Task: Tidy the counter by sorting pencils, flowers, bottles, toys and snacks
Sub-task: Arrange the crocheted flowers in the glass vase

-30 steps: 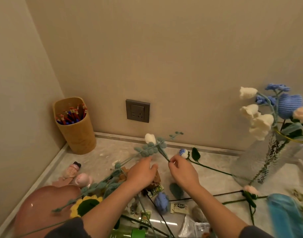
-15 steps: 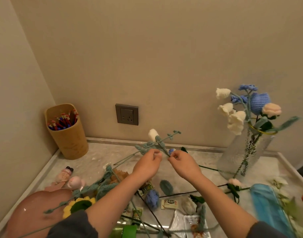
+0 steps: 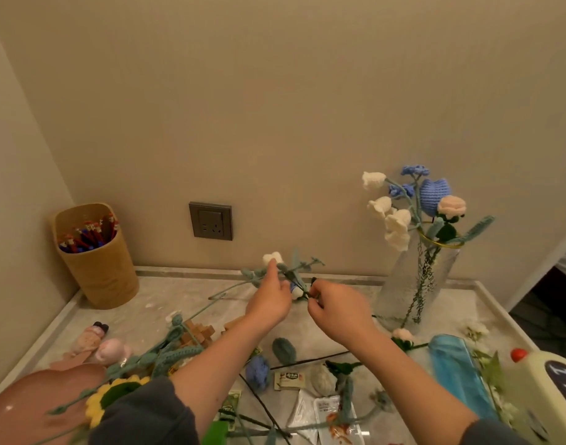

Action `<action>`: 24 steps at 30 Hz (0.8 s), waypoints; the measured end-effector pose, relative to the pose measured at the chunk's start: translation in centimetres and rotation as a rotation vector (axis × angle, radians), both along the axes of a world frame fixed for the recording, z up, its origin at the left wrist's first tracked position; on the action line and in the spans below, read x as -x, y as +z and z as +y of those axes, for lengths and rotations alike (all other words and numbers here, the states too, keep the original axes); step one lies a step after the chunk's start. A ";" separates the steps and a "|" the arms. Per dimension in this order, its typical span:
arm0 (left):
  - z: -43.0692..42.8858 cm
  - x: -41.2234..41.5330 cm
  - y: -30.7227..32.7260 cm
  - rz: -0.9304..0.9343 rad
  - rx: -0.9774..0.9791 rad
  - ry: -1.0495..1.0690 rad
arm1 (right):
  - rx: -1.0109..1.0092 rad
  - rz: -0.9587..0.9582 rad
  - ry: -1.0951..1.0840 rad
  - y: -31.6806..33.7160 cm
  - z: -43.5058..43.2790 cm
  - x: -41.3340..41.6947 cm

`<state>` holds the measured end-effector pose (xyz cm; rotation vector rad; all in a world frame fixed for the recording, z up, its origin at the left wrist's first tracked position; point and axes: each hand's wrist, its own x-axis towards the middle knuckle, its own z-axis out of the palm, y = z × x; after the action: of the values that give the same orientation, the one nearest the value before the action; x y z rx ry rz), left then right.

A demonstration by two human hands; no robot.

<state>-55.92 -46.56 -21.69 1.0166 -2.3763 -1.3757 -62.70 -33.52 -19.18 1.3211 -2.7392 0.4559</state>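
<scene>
Both hands meet at the centre of the frame, raised a little above the worktop (image 3: 153,305). The left hand (image 3: 268,305) pinches a teal sprig (image 3: 307,264) just under its white bud (image 3: 272,258), with its fingers (image 3: 273,279) closed on the stem. The right hand (image 3: 337,313) pinches a dark green stem (image 3: 309,293) right beside it. A small blue-and-white bud (image 3: 296,292) sits between the two grips. The two stems cross there, so the step looks like teasing one flower free of the other.

The sprig's long axis runs from low at centre left up towards the right, nearly flat. The vase (image 3: 413,293) stands at the right of the frame, well apart from the fingers. Its mouth is above and to the right of them and already holds several flowers. The right hand is the nearer one. A freed flower would need turning upright, stem end down, before it goes in.

A cup (image 3: 98,277) of pencils (image 3: 89,236) stands at the left. More flowers and packets (image 3: 289,379) lie along the bottom.
</scene>
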 end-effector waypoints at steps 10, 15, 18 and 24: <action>-2.9 -0.5 -2.0 -0.227 0.508 0.126 | 0.123 -0.156 -0.028 0.4 0.7 0.3; -3.3 -0.2 -0.9 -0.049 0.580 0.121 | 0.276 -0.223 -0.067 0.8 0.4 0.2; -2.5 0.1 0.8 0.169 0.446 0.128 | 0.374 -0.278 -0.062 1.6 0.2 0.2; 0.8 1.1 5.2 0.527 0.224 0.063 | 0.515 -0.353 -0.072 3.7 0.8 -0.1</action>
<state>-57.04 -45.77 -16.50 0.5733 -2.0242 -1.1446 -62.60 -32.75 -15.46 1.0820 -2.6226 1.3895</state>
